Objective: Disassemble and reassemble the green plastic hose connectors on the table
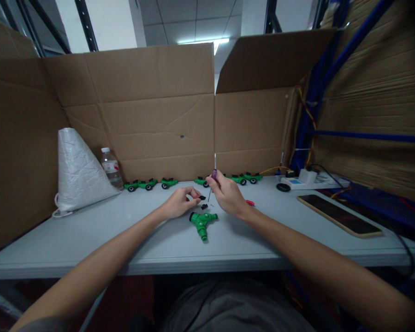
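While the left hand point(180, 203) pinches a small black part point(202, 198), the right hand point(226, 193) holds a purple-handled tool point(214, 174).
At the frame centre, the left hand is nearly closed; lower lies the green three-armed piece point(202, 224); slightly rightward, the right hand is curled around the tool.
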`<control>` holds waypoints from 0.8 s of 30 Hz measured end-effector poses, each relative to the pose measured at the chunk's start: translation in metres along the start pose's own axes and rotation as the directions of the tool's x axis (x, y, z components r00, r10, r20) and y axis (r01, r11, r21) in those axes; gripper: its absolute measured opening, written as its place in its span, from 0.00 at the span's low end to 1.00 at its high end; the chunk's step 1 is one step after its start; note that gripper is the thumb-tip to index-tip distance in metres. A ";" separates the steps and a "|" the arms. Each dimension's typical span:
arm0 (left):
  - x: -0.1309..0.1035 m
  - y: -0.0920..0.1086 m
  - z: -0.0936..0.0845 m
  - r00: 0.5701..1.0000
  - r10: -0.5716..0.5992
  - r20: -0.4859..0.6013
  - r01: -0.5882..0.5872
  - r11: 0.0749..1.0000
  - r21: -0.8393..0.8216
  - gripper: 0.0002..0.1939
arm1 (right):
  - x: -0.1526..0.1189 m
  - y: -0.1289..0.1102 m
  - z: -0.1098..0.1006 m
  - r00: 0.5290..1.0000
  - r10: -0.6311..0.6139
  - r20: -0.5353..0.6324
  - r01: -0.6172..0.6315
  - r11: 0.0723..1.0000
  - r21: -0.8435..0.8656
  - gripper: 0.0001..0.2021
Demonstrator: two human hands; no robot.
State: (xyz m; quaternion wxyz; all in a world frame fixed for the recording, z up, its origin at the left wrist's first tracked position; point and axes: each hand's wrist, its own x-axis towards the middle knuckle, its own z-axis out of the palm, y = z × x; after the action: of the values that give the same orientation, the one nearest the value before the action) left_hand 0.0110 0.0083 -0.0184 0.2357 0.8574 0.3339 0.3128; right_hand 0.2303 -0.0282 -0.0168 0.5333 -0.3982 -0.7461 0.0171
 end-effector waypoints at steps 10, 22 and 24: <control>0.003 -0.013 -0.002 0.998 -0.041 -0.056 0.048 0.991 0.122 0.05 | 0.000 0.006 0.005 0.991 -0.018 0.134 0.032 0.994 -0.104 0.14; 0.001 -0.028 -0.007 0.993 -0.119 0.007 0.111 0.942 0.317 0.20 | -0.001 0.011 0.007 0.988 -0.018 0.153 0.039 0.990 -0.134 0.14; 0.002 -0.029 -0.005 0.997 -0.082 0.007 0.075 0.945 0.318 0.21 | -0.001 0.012 0.008 0.988 -0.019 0.156 0.041 0.990 -0.135 0.13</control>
State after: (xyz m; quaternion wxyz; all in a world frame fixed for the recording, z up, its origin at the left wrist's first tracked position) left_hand -0.0037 0.0298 -0.0321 0.1101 0.8733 0.4114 0.2366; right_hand 0.2308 -0.0173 -0.0262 0.4453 -0.4204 -0.7904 -0.0118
